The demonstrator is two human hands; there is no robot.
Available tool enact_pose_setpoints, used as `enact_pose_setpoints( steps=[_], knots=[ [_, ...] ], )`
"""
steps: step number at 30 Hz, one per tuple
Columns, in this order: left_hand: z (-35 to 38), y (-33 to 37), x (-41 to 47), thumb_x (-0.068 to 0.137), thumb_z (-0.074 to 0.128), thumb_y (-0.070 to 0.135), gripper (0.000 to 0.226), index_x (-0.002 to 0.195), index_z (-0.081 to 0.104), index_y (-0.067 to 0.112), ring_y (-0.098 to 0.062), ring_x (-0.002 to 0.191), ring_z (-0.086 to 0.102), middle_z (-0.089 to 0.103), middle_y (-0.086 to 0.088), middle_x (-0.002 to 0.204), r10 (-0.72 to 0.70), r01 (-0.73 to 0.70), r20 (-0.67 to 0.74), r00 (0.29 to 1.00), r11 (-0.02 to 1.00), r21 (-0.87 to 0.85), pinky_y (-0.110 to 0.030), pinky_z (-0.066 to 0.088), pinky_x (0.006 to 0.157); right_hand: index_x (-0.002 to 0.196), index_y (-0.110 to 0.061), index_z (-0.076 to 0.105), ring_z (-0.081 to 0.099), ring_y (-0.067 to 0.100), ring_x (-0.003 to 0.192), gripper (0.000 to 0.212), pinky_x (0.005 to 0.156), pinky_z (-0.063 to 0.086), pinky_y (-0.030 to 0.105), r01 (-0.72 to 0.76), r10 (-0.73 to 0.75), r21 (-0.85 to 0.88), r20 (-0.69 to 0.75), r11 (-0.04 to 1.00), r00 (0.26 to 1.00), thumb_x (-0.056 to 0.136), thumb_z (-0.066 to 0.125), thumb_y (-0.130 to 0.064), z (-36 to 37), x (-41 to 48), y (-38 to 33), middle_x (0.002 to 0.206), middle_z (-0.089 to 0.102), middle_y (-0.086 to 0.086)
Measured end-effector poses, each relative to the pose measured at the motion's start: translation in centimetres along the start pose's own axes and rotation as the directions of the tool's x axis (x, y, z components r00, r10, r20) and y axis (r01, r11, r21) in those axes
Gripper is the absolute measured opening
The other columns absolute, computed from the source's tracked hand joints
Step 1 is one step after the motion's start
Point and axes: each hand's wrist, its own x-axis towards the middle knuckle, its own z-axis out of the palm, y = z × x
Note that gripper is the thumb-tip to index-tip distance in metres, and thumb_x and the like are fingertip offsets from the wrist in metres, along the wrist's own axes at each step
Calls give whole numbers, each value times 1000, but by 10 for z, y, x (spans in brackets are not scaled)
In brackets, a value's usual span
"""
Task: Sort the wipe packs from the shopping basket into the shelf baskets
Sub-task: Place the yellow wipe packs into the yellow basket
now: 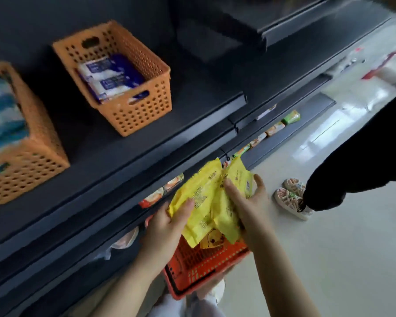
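Crinkled, glossy yellow wipe packs (pixel 201 195) are held bunched just above the red latticed plastic shopping basket (pixel 204 268); the left hand (pixel 167 223) curls round their lower edge and the right hand (pixel 249 202) clasps the upper packs. Up and left of the shopping basket, a perforated orange shelf basket (pixel 137 113) holds flat blue-and-white packs (pixel 110 76) on the dark shelf (pixel 192 106)

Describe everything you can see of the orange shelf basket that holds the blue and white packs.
The orange shelf basket looks like plastic: rectangular, walls pierced with rows of round holes, a handle slot at each end. It stands upright on the dark shelf, holding blue and white packs. Nothing else touches it.
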Motion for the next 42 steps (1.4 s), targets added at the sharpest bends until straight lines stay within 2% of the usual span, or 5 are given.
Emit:
enact_pose_setpoints(
  steps=[7, 16, 22, 36, 42],
  knots=[
    [-46, 53, -82, 82, 61, 61, 37, 108, 66, 35, 6, 99, 64, 70, 25, 103, 128, -149, -147, 981, 979, -140, -10, 47, 81, 145, -47, 13, 55, 23, 120, 128, 98, 50, 46, 32, 32, -204, 301, 978, 953, 39, 77, -79, 61, -70, -57, 143, 39, -6],
    [-155, 49, -140, 88, 58, 24, 38, 125, 58, 16, -26, 73, 68, 69, -13, 111, 25, -160, -197, 980, 686, -710, -23, 51, 46, 120, -4, 63, 70, 25, 82, 45, 68, 55, 35, -266, 106, 160, 638, 951, 762, 91, 52, -37, 133, -147, -65, 95, 72, 12],
    [-257, 21, -176, 82, 59, 21, 43, 125, 60, 14, -24, 108, 67, 71, -9, 117, -19, -257, -327, 945, 574, -777, -45, 47, 98, 108, -30, 53, 64, -15, 78, 27, 64, 50, 6, -399, 126, 289, 652, 870, 748, 101, 45, -5, 207, -180, -46, 85, 69, -33],
    [-433, -29, -221, 89, 57, 21, 40, 129, 56, 18, -21, 111, 66, 69, -4, 121, 2, -449, -534, 846, 543, -710, -44, 52, 96, 115, -15, 61, 74, 19, 83, 23, 56, 59, 32, -184, 76, 134, 569, 974, 819, 100, 48, -25, 389, -241, 33, 98, 76, 6],
    [-478, -34, -183, 87, 56, 20, 41, 129, 56, 16, -22, 109, 67, 69, -5, 120, -37, -512, -604, 796, 491, -705, -40, 56, 88, 126, -7, 56, 66, 25, 109, 45, 93, 53, 41, -20, -29, 67, 664, 998, 747, 85, 63, -22, 447, -218, 23, 118, 69, 10]
  ],
)
